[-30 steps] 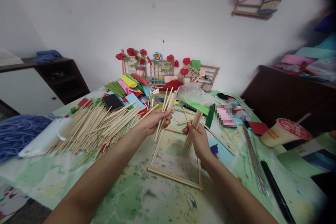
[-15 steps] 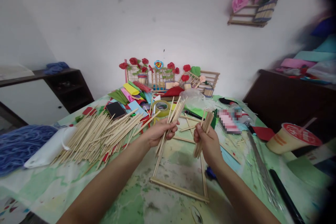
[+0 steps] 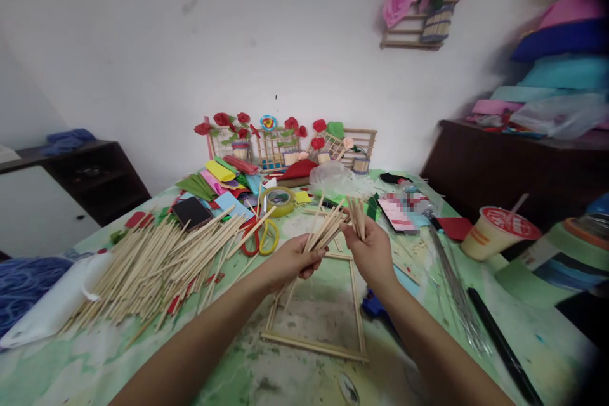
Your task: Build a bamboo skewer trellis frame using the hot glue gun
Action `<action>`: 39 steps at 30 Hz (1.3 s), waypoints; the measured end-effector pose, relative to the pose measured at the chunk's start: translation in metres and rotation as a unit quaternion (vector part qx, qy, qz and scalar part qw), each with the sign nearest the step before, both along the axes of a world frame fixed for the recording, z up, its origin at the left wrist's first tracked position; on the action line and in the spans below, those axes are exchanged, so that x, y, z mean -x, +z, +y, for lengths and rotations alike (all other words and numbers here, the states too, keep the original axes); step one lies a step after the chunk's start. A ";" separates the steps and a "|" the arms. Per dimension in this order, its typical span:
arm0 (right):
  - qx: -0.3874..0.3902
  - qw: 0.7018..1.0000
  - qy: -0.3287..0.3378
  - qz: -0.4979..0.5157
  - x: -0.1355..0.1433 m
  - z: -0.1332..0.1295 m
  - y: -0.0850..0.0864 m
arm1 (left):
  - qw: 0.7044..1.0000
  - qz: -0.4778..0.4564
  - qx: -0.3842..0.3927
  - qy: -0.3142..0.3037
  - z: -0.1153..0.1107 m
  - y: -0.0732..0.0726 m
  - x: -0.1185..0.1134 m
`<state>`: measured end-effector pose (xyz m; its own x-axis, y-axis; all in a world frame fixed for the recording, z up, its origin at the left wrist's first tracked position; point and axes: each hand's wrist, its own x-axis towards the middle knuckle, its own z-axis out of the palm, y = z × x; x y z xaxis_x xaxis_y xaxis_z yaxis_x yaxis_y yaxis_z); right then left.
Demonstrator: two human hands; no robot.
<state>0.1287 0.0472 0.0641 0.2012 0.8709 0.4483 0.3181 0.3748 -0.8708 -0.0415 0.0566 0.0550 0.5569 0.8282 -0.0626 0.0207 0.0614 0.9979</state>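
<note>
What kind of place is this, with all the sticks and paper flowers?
It looks like a craft table, perhaps in a home or small workshop: a heap of wooden sticks, scissors beside a roll of tape, and stick frames with red paper flowers standing against the wall.

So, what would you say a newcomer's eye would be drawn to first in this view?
Probably the big heap of pale sticks spread over the left side of the table. Next, the two hands at the centre, left and right, each gripping a bundle of similar sticks above a stick frame. Behind them, the red paper flowers stand out against the pale wall.
</note>
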 end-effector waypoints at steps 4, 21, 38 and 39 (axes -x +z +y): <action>-0.014 0.997 -0.016 -0.074 -0.003 0.002 0.000 | 0.996 0.057 -0.069 0.023 -0.001 0.001 -0.001; -0.095 0.981 -0.082 0.148 -0.023 -0.002 0.023 | 0.990 -0.059 0.132 0.005 0.037 -0.008 0.031; 0.025 0.996 0.088 -0.006 0.031 -0.004 -0.032 | 0.969 -0.187 0.143 0.074 0.055 -0.006 0.053; 0.038 0.993 0.105 0.027 0.032 -0.003 -0.033 | 0.969 -0.186 0.141 0.075 0.055 -0.006 0.053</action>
